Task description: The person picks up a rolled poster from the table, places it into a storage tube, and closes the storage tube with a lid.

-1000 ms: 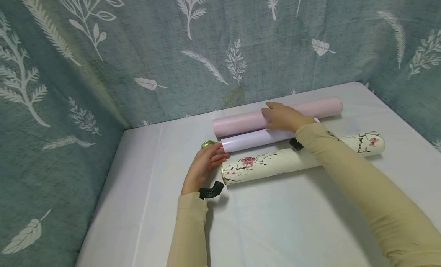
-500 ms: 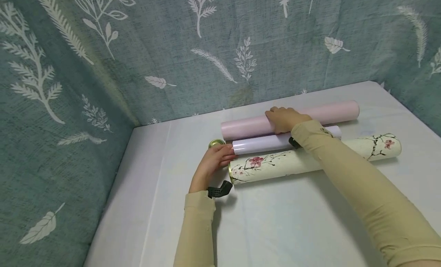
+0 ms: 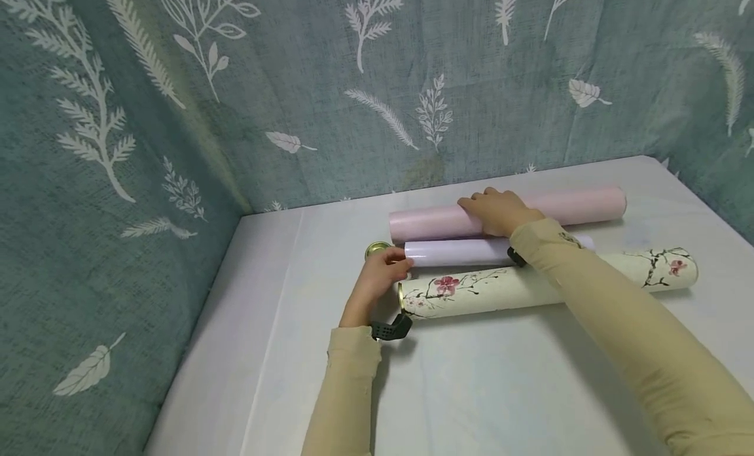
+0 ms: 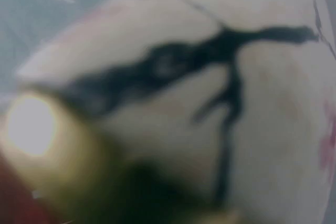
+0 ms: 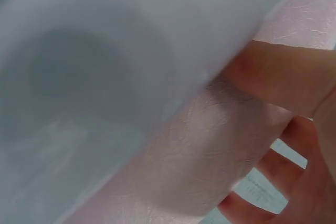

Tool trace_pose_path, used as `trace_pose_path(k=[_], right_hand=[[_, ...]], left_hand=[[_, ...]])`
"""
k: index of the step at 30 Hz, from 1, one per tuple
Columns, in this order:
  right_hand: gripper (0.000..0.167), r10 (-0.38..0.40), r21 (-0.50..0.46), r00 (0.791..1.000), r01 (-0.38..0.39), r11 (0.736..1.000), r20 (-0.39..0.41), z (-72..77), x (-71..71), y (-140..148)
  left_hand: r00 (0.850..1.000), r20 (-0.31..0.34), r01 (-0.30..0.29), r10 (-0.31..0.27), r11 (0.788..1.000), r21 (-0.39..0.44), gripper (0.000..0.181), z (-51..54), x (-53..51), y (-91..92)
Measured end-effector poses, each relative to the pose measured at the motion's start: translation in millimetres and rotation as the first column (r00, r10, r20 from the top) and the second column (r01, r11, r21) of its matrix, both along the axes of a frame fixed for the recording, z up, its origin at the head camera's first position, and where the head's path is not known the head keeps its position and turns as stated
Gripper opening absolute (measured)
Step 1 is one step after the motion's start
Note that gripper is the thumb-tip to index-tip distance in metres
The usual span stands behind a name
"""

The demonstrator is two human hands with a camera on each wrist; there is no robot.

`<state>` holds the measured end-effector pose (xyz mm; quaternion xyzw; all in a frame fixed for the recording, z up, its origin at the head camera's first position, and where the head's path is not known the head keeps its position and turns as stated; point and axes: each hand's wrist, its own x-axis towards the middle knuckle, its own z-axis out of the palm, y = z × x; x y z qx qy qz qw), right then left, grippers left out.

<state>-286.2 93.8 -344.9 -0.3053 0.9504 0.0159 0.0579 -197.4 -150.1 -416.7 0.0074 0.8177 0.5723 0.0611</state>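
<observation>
In the head view, three rolls lie side by side: a pink roll at the back, a glossy pale lavender roll in the middle, and a cream roll with branches and red blossoms in front. My right hand grips the pink roll near its middle; in the right wrist view the thumb is on one side and fingers on the other. My left hand touches the lavender roll's left end with its fingertips. The cream roll with its gold rim fills the left wrist view, blurred.
A small round gold-coloured lid or tin sits just behind my left hand. The rolls lie on a white-covered table. Green leaf-patterned cloth hangs along the back and left sides.
My right hand has settled from a raised, spread pose onto the pink roll. The left fingers have bent slightly at the lavender roll's end. The whole scene has shifted right in the head view.
</observation>
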Motion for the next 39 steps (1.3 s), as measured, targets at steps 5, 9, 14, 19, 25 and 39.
trace_pose_path(k=[5, 9, 14, 19, 25, 39], right_hand=[[0.069, 0.012, -0.045, 0.998, -0.015, 0.999, -0.066, -0.3, -0.7, 5], [0.085, -0.017, -0.148, 1.0, 0.017, 0.989, -0.002, 3.9, 2.8, 11], [0.077, -0.017, -0.243, 1.0, 0.012, 0.97, -0.018, 9.8, 13.0, 23], [0.074, 0.008, -0.216, 0.989, -0.039, 0.976, -0.144, 16.9, 27.3, 31], [0.085, -0.026, -0.273, 0.992, -0.008, 0.962, -0.123, 23.5, 50.1, 40], [0.078, -0.18, -0.48, 0.919, -0.012, 0.877, -0.351, 0.8, 86.6, 73]], left_hand=[[0.997, 0.009, -0.071, 0.07, 0.996, 0.054, 0.02, -2.7, 0.0, 4.7], [0.994, 0.051, -0.104, 0.098, 0.984, 0.141, 0.019, -3.0, 1.4, 6.1], [0.996, 0.074, -0.072, 0.052, 0.95, 0.302, 0.02, -3.6, 4.8, 8.9], [0.996, 0.067, -0.086, 0.065, 0.921, 0.379, 0.024, -4.8, 6.5, 7.8], [0.993, 0.082, -0.109, 0.08, 0.887, 0.448, 0.04, -5.6, 4.6, 0.2], [0.99, 0.14, -0.108, 0.018, 0.736, 0.668, 0.046, 7.8, 2.8, -21.7]])
